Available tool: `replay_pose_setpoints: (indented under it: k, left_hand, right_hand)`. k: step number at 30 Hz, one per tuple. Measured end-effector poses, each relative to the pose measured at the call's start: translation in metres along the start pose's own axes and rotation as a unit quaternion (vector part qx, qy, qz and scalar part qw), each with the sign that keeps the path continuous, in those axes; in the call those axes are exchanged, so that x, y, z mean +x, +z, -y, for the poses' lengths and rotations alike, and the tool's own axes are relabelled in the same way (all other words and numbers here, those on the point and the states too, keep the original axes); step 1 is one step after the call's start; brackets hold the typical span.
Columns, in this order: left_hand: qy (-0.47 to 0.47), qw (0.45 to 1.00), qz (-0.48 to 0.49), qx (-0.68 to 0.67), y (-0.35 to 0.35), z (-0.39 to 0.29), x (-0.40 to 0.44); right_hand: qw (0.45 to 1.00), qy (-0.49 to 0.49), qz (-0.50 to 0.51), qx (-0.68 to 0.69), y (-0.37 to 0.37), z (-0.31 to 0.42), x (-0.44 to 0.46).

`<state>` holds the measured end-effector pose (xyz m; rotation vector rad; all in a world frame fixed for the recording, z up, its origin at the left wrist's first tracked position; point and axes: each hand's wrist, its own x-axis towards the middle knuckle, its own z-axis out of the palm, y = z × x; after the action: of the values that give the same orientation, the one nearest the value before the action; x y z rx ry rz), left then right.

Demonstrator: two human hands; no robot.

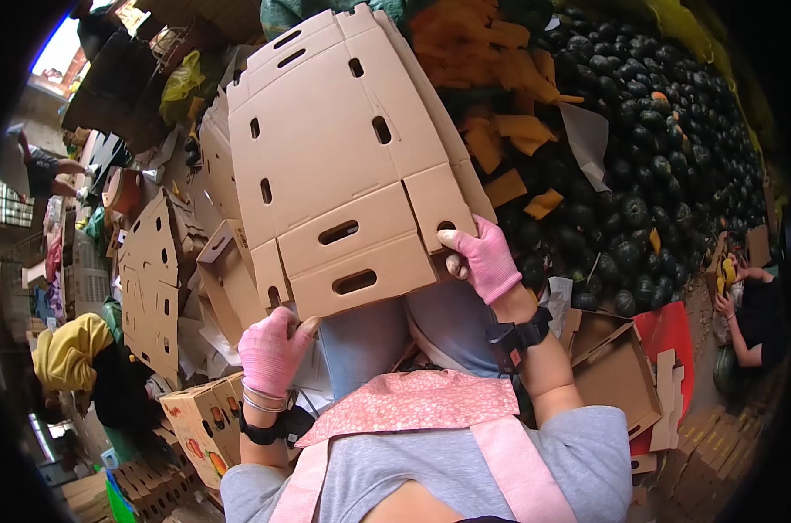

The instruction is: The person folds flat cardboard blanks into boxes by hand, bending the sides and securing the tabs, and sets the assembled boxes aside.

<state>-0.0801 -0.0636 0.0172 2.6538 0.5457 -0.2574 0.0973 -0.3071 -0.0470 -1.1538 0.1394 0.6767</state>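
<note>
A flattened cardboard box point(326, 148) with oval cutouts lies before me, its near end above my knees. More flat cardboard shows beneath its right edge. My left hand point(278, 349), in a pink glove, is closed at the near left corner; its fingertips are partly hidden by the board. At the near right corner my right hand point(483, 257), gloved in pink with bare-looking pale fingertips, pinches the flap beside a cutout, fingers curled under the edge.
Dark green squash point(639, 166) are heaped at the right, with orange paper pieces point(522, 135) beside them. Open cardboard trays point(618, 370) and a printed carton point(208, 427) stand near me. Other people are at the far left, in a yellow top point(73, 349), and at the right.
</note>
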Motion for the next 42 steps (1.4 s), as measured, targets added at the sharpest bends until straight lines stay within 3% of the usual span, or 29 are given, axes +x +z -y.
replay_pose_setpoints:
  k: [1, 3, 5, 9, 13, 14, 17, 21, 29, 35, 39, 40, 42]
  left_hand:
    - [0.050, 0.997, -0.053, -0.038, -0.001, -0.015, -0.001]
    - [0.318, 0.940, -0.118, -0.037, 0.007, -0.040, 0.017]
    - [0.320, 0.941, -0.102, -0.032, 0.033, -0.057, 0.029]
    - [0.333, 0.925, -0.180, 0.045, 0.082, -0.048, 0.047]
    - [0.340, 0.915, -0.209, 0.053, 0.091, -0.047, 0.054]
    - [0.347, 0.914, -0.204, 0.047, 0.090, -0.046, 0.055]
    - [0.369, 0.907, -0.203, 0.017, 0.095, -0.040, 0.061]
    - [0.378, 0.905, -0.193, -0.008, 0.094, -0.038, 0.063]
    - [0.385, 0.900, -0.201, -0.015, 0.095, -0.038, 0.063]
    - [0.377, 0.901, -0.210, -0.039, 0.096, -0.040, 0.063]
    - [0.372, 0.903, -0.206, -0.061, 0.092, -0.040, 0.061]
    - [0.368, 0.903, -0.212, -0.066, 0.092, -0.040, 0.062]
    - [0.366, 0.902, -0.218, -0.069, 0.090, -0.039, 0.062]
  right_hand:
    - [1.000, 0.005, -0.008, 0.004, 0.001, -0.001, -0.001]
    - [1.000, 0.008, -0.009, -0.001, 0.001, -0.001, -0.002]
    - [1.000, 0.007, -0.003, -0.001, -0.002, -0.001, -0.001]
    - [0.998, -0.011, -0.016, 0.063, -0.001, 0.001, -0.002]
    - [0.985, -0.054, 0.083, 0.144, 0.001, 0.008, -0.011]
    - [0.982, -0.088, 0.144, 0.082, -0.003, 0.008, -0.011]
    - [0.959, -0.245, 0.082, -0.112, 0.013, -0.008, -0.006]
    - [0.934, -0.296, 0.000, -0.201, 0.009, -0.027, 0.008]
    - [0.928, -0.314, -0.108, -0.169, 0.028, -0.029, 0.003]
    - [0.865, -0.396, -0.203, -0.232, 0.040, -0.040, 0.004]
    - [0.867, -0.390, -0.172, -0.257, 0.033, -0.034, 0.001]
    - [0.815, -0.344, -0.224, -0.409, 0.013, -0.030, -0.003]
    - [0.735, -0.412, -0.224, -0.489, -0.008, -0.016, -0.008]
